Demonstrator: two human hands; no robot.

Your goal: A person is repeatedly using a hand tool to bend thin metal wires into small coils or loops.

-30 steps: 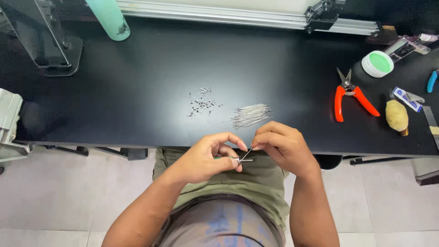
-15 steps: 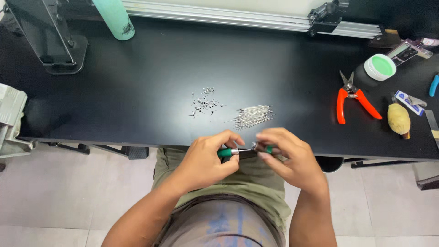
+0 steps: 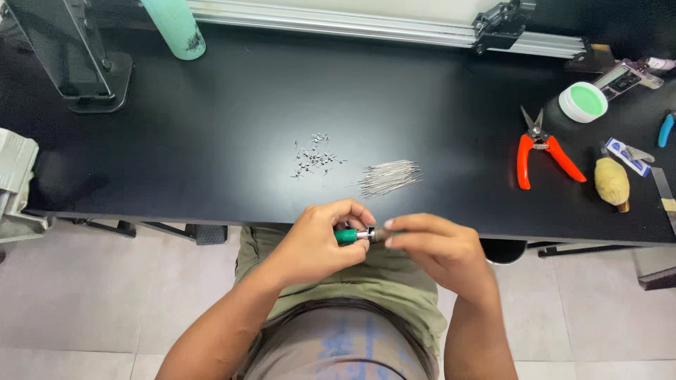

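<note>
I pinch the small green-handled tool (image 3: 350, 235) between my left hand (image 3: 320, 243) and right hand (image 3: 433, 246) fingertips off the black table (image 3: 211, 141) edge, where a loosened grip could drop it to the floor.

Our left hand (image 3: 320, 243) and right hand (image 3: 440, 250) meet on a tool (image 3: 359, 235) just off the table (image 3: 211, 141) edge; wires (image 3: 389, 177) and pins (image 3: 315, 157) beyond them, cutters (image 3: 542, 151) far right.
</note>
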